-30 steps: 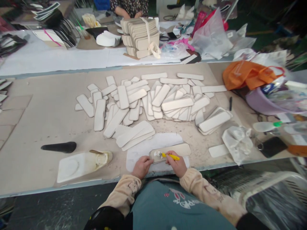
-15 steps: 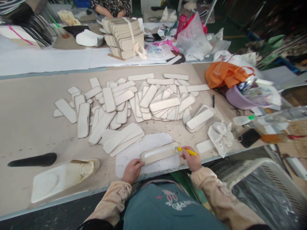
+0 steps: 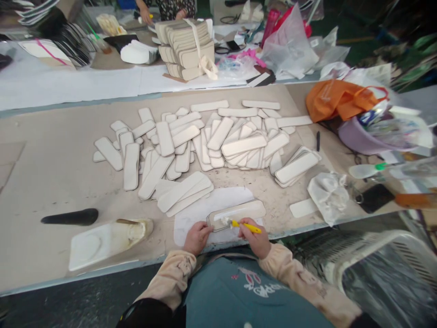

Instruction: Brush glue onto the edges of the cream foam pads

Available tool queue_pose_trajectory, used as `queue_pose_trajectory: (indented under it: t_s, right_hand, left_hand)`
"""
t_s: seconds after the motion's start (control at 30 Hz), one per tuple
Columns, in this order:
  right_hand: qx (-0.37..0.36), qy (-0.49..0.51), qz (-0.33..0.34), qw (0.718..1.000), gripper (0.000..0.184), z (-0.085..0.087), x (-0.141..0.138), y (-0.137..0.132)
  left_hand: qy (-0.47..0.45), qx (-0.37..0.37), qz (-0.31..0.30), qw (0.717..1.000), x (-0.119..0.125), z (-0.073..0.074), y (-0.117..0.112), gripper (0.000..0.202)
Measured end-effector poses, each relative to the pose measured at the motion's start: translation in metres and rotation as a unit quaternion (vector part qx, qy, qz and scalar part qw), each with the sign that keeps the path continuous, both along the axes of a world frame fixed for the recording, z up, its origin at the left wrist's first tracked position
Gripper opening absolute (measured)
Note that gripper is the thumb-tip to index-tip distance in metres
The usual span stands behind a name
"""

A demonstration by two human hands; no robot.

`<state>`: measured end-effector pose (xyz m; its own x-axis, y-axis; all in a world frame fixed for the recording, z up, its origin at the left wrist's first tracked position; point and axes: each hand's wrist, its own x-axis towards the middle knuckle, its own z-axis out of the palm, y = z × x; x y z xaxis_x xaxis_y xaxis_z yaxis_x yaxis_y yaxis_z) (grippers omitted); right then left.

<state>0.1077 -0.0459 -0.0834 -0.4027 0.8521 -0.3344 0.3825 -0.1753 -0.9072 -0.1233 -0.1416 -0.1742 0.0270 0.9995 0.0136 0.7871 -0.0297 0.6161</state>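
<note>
My right hand (image 3: 254, 237) is closed on a yellow-handled brush (image 3: 243, 225), its white bristles resting on the near left end of a long rounded beige pad (image 3: 239, 212). That pad lies on a white sheet (image 3: 205, 214) at the table's near edge. My left hand (image 3: 197, 236) curls its fingers against the pad's left end and pins it down. Just beyond, a broad heap of similar beige pads (image 3: 208, 141) covers the middle of the table.
A cut-open white jug holding glue (image 3: 105, 237) and a black tool (image 3: 71, 217) lie to the left. A crumpled white rag (image 3: 329, 193), an orange bag (image 3: 341, 98) and a purple basin (image 3: 368, 136) sit right. Another person works behind a tied bundle of pads (image 3: 187, 48).
The brush has gone from the pad's left end out to its right end and come back to the left end. My left hand kept hold of the pad's left end.
</note>
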Motion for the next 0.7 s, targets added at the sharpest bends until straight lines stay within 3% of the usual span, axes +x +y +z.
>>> queue_pose_trajectory:
  t_s: [0.17,0.33,0.47,0.7]
  right_hand:
    - [0.009,0.007,0.062,0.998,0.019,-0.008,-0.026,-0.008]
    - [0.022,-0.019,0.065,0.997,0.019,-0.012,-0.021,-0.003]
    - [0.024,-0.050,0.022,0.998,0.022,-0.013,0.001,0.006]
    - [0.037,-0.085,-0.109,0.990,0.028,-0.021,0.064,0.031]
  left_hand:
    - [-0.036,-0.032,0.018,0.999,0.002,0.006,0.001,0.027]
    - [-0.013,-0.046,0.008,0.999,0.001,0.005,0.001,0.029]
    - [-0.009,-0.042,-0.001,0.999,-0.001,0.002,0.001,0.029]
    - [-0.022,-0.039,-0.001,0.999,-0.003,0.003,0.003,0.027]
